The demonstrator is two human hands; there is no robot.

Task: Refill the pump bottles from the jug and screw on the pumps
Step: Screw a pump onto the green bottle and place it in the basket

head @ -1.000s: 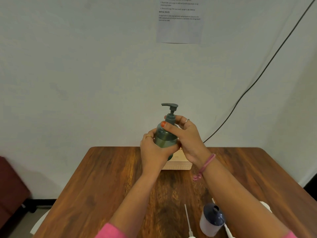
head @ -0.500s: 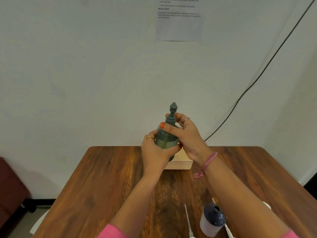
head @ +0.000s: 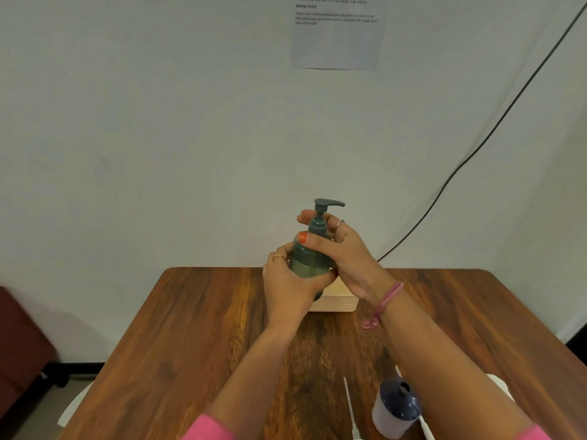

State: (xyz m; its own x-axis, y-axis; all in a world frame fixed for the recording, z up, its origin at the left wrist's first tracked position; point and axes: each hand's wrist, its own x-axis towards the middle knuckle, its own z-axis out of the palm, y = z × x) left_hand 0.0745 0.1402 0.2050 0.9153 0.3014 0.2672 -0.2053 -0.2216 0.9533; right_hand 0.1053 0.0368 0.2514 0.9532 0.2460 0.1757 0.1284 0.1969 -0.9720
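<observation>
Wooden tabletop [head: 197,328] is carrying a basket [head: 336,304] and capped jug [head: 395,408]; left hand [head: 290,281] is gripping the bottle [head: 306,265], right hand [head: 340,246] is pinching its pump [head: 320,217].

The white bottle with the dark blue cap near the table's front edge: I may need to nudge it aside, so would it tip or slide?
The white bottle stands upright and squat, so it probably slides. Its fill is hidden, so weight is uncertain. Smooth plastic may be slippery.

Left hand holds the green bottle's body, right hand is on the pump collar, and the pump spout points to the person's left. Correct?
Not quite. The head view shows the spout of the pump pointing to the person's right. The rest holds: the left hand holds the body of the green bottle, and the right hand is on the pump collar.
</observation>
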